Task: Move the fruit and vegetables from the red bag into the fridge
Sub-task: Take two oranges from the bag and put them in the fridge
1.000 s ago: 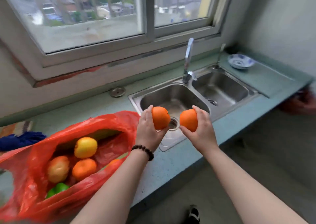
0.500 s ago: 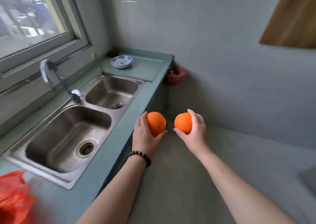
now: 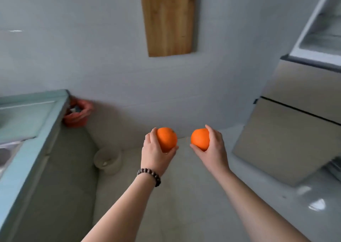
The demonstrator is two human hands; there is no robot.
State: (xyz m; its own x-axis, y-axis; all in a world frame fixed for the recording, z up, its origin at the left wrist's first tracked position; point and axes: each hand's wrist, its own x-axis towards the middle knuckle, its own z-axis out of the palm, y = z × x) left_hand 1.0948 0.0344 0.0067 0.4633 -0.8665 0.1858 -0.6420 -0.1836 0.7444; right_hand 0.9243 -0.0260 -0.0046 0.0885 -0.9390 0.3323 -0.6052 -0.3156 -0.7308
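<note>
Bare forearms, no sleeves; a dark beaded bracelet (image 3: 149,176) circles the left wrist.

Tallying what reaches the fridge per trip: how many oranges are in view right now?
2. One orange is held in the left hand; the other orange is in the right hand. None elsewhere in view.

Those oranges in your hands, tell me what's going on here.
A person is carrying fruit across a kitchen. The left hand grips one orange and the right hand grips a second orange, both held out in front. The fridge stands to the right with its upper door open; the counter is to the left.
</note>
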